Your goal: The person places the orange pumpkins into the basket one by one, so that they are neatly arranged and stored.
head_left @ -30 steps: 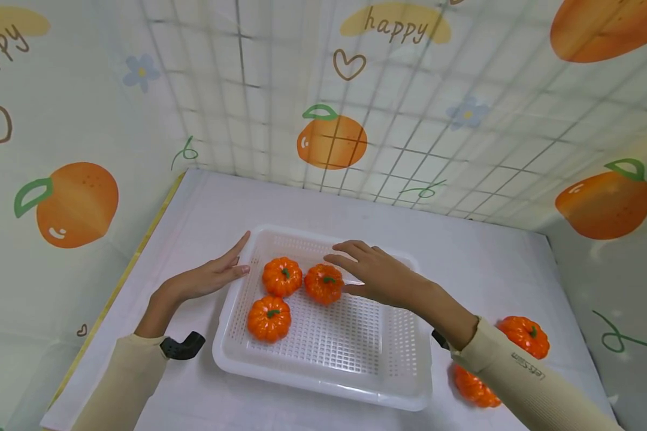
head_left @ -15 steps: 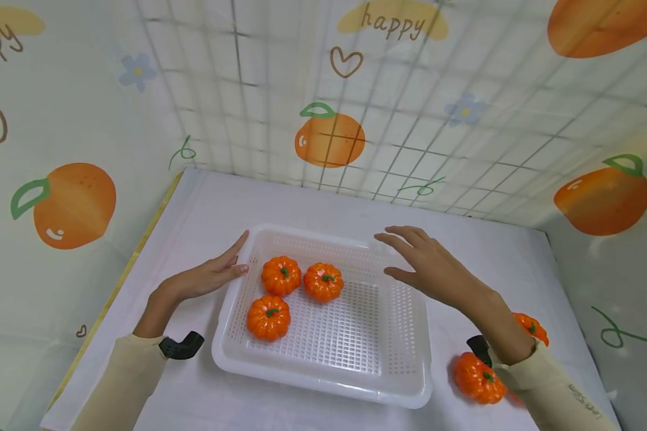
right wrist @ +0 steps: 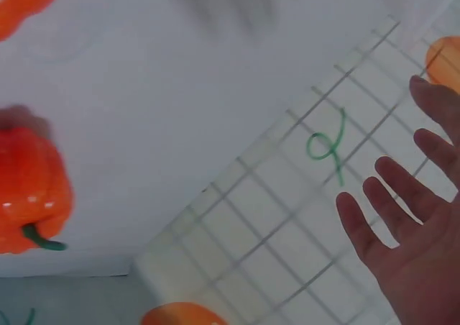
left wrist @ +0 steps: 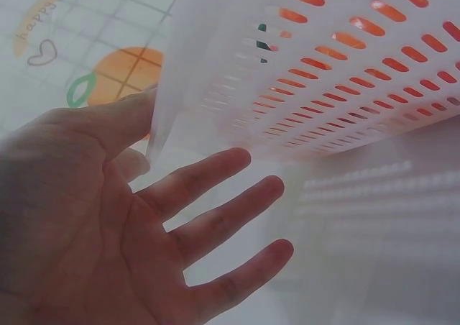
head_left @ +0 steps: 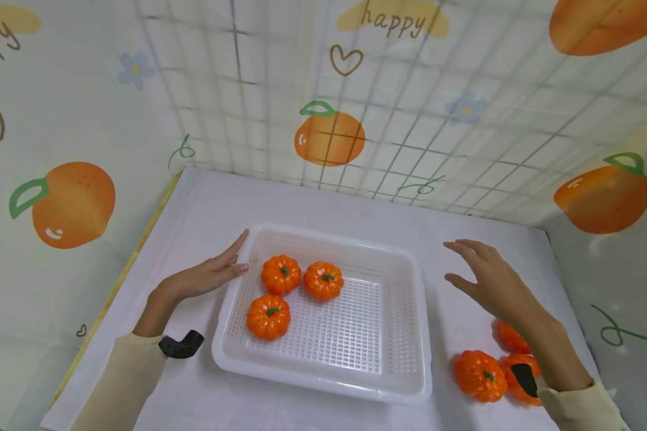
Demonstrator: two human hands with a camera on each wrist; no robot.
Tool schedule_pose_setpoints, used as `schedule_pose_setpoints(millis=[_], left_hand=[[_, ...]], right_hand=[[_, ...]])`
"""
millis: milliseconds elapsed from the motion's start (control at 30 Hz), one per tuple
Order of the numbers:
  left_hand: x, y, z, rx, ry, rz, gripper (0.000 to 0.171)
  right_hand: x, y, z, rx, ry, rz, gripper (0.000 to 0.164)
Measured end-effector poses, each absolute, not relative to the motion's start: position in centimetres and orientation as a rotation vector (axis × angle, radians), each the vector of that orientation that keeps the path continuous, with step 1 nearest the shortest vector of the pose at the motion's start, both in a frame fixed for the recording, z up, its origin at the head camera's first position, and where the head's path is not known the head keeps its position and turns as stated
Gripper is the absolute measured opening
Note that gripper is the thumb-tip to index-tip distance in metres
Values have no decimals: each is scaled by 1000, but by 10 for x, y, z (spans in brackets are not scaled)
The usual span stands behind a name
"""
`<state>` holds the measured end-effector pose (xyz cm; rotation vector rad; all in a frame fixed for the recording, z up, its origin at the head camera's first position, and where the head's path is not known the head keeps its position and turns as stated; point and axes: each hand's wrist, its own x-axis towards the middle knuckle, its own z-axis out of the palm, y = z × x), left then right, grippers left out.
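My left hand [head_left: 202, 279] rests against the left end of a white plastic basket [head_left: 410, 299], its fingers extended. In the left wrist view, fairly straight fingers [left wrist: 230, 221] spread beside the basket's slotted wall [left wrist: 316, 88], and the rim is near the thumb side. Three shiny orange toy pumpkins with green stems sit in the basket: one at the back left [head_left: 281, 275], one beside it [head_left: 323, 281], and one nearer the front [head_left: 268, 317]. My right hand [head_left: 490, 278] hovers right of the basket, fingers loosely spread, holding nothing.
On the white table [head_left: 194, 395], right of the basket, lie a front pumpkin [head_left: 480, 376], another beside it [head_left: 517, 365] and one farther back [head_left: 509, 336]. My right forearm partly covers the latter two. A printed curtain with grid lines [head_left: 404, 131] borders the table.
My right hand has moved right, from beside the pumpkin in the basket to beyond the basket's right rim. The left hand stays at the basket's left end, and the basket's pumpkins keep their places.
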<state>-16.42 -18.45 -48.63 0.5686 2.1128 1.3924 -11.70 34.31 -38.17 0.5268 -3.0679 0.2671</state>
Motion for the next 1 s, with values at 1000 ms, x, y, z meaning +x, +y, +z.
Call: schedule_pose_setpoints(millis=[1000], left_hand=[[-163,-185,-484,567,2102,1400,76]], right_hand=[[-64,465,-431,-286,-3312,323,82]])
